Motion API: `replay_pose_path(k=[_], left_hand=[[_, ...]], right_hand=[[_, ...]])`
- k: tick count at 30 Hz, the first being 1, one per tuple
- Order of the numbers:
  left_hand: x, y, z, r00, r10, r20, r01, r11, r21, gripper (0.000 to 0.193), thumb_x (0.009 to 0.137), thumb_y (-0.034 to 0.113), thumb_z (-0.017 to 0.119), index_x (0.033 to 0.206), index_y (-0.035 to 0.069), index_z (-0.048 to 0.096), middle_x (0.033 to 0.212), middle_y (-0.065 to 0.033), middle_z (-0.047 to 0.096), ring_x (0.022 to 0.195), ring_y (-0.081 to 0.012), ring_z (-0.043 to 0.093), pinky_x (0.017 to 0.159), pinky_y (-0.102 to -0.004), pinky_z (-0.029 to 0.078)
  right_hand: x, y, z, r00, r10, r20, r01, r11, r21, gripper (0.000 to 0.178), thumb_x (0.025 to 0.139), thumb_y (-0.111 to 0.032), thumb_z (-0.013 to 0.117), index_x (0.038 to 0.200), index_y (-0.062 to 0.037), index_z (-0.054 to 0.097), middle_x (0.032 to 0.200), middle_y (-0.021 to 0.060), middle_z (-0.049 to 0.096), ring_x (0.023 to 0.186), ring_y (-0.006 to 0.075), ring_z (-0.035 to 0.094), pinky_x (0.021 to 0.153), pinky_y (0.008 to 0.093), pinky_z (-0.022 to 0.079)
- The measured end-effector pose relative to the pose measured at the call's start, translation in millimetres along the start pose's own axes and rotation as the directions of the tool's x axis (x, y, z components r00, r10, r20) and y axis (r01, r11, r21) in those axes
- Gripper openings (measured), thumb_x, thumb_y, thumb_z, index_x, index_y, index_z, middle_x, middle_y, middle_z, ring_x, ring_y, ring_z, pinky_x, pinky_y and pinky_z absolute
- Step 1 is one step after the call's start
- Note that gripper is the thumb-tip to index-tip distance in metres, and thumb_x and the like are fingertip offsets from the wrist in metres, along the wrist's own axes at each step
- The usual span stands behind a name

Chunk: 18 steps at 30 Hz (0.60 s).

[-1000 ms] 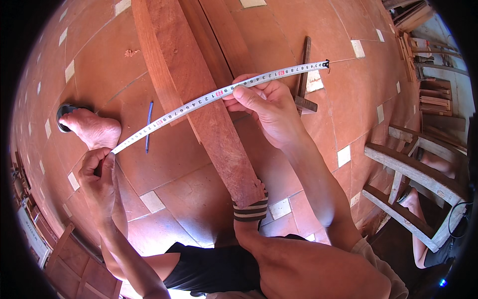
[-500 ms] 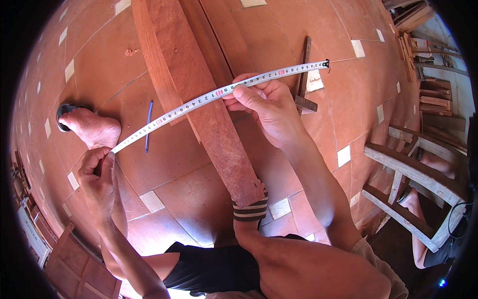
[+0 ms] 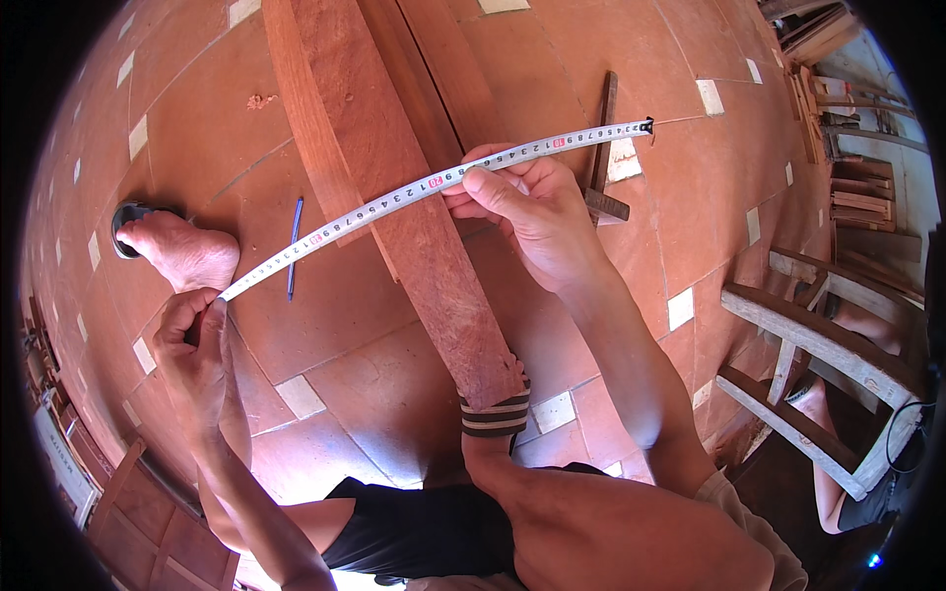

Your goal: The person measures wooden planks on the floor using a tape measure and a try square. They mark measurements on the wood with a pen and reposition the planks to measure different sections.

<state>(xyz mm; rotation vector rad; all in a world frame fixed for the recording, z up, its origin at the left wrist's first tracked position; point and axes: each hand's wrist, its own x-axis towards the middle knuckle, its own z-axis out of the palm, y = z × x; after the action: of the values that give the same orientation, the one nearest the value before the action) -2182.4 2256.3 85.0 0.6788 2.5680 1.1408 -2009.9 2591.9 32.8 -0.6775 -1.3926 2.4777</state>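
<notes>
Across a reddish-brown wooden beam (image 3: 448,286), the white blade of a tape measure (image 3: 384,204) is stretched in a slight arch. My left hand (image 3: 197,340) is closed at the blade's lower left end; a dark and red bit shows between its fingers, and the tape case is mostly hidden in them. Just right of the beam, my right hand (image 3: 537,217) pinches the blade between thumb and fingers. Beyond that hand, the blade runs on to its black end hook (image 3: 647,125), which hangs free. The beam's near end touches a striped band (image 3: 495,416) at my leg.
A blue pen (image 3: 295,248) lies on the tiled floor beside my bare foot (image 3: 182,246). More boards (image 3: 434,69) lie beyond the beam. A dark wooden try square (image 3: 603,148) rests to the right, and a wooden stool (image 3: 818,335) stands farther right near another person's leg.
</notes>
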Motion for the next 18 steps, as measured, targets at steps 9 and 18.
replay_pose_path(k=[9, 18], left_hand=[[-7, -1, -4, 0.999, -0.036, 0.004, 0.035, 0.998, 0.045, 0.007, 0.098, -0.003, 0.065, 0.100, -0.004, 0.071, 0.089, -0.0033, 0.063, 0.081, -0.0093, 0.054, 0.073, -0.0256, 0.042], [-24, -6, -1, 0.997, -0.073, 0.018, 0.074, 0.997, -0.038, 0.009, 0.098, -0.005, 0.065, 0.103, -0.004, 0.073, 0.094, -0.0028, 0.064, 0.082, -0.0086, 0.055, 0.072, -0.0245, 0.043]], right_hand=[[-8, -2, 0, 1.000, 0.018, -0.009, -0.019, 1.000, -0.025, 0.023, 0.104, -0.010, 0.067, 0.123, 0.0017, 0.067, 0.108, 0.0160, 0.077, 0.101, 0.0229, 0.076, 0.091, 0.0376, 0.063], [-26, 2, -3, 1.000, 0.026, -0.014, -0.026, 1.000, -0.011, 0.020, 0.104, -0.010, 0.066, 0.122, 0.0005, 0.067, 0.108, 0.0143, 0.077, 0.101, 0.0212, 0.076, 0.090, 0.0371, 0.063]])
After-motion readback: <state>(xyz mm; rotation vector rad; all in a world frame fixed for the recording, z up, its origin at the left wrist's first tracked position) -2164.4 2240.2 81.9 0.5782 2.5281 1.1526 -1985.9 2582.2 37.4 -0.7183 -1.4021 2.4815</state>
